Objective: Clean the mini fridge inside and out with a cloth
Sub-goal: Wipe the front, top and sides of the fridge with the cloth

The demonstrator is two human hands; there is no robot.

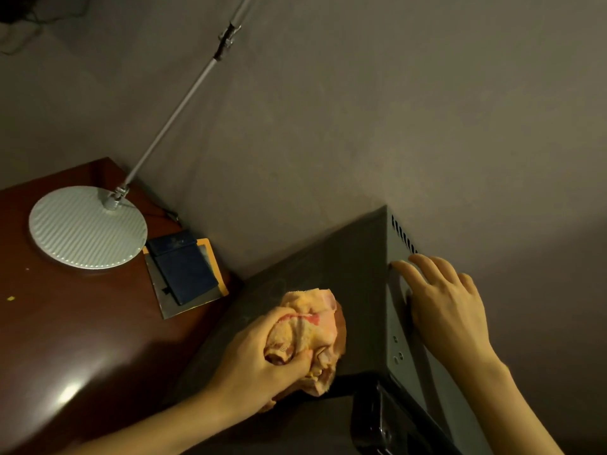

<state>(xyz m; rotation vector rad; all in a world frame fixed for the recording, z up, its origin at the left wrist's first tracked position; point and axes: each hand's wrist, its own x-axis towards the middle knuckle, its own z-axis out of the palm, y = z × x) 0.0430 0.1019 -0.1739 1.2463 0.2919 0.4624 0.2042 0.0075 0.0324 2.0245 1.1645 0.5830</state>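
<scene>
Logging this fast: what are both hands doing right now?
Left hand: closed, gripping the cloth on the fridge top.
Right hand: open, fingers resting on the fridge's side, holding nothing.

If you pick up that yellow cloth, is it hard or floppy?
Probably floppy: the cloth is bunched into soft folds where the left hand grips it. It likely weighs little, since one hand scrunches it easily. It should slide rather than roll on the fridge top, which looks smooth.
</scene>
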